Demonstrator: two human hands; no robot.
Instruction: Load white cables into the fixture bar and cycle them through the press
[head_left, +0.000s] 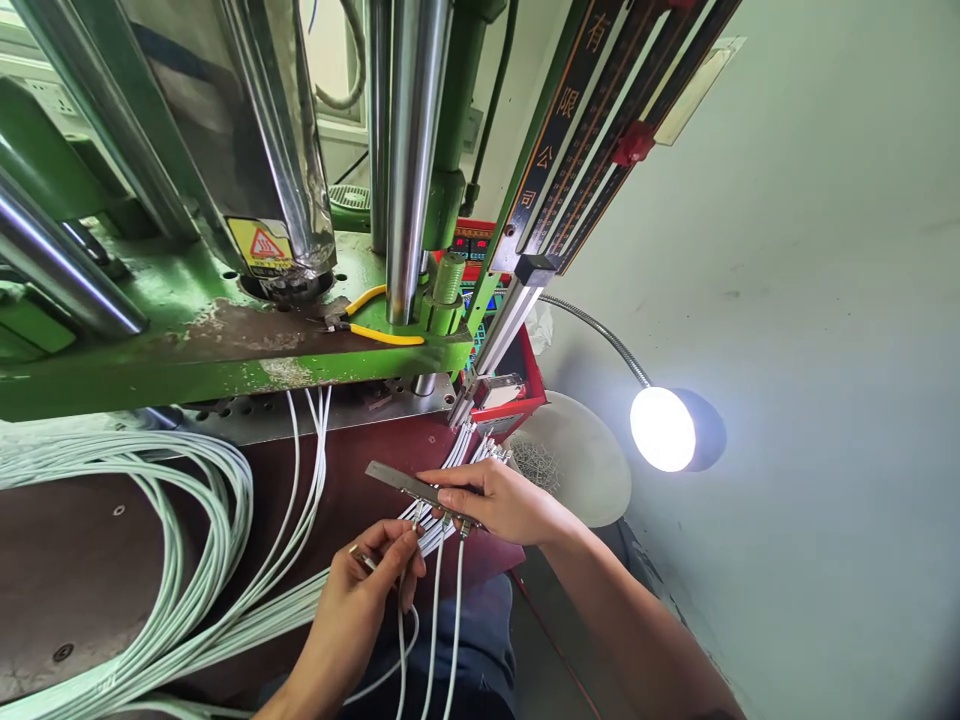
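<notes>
My right hand [517, 500] grips a flat grey metal bar [394, 478] between thumb and fingers, above the table's right front part. Several white cables hang from the bar's lower edge, their small metal ends against it. My left hand [367, 580] is closed in a pinch on the leftmost white cable [402, 665], just below its metal end [417, 514] at the bar. Whether that end is fully seated in the bar is too small to tell. A bundle of white cables [296, 600] runs behind both hands.
A green press [360, 362] stands ahead, with yellow-handled pliers [386, 336] on its plate. Coiled white cables [176, 520] cover the left of the brown table [67, 570]. At right are a lit lamp [663, 429], a pale bowl [592, 465] and a red control box [534, 375].
</notes>
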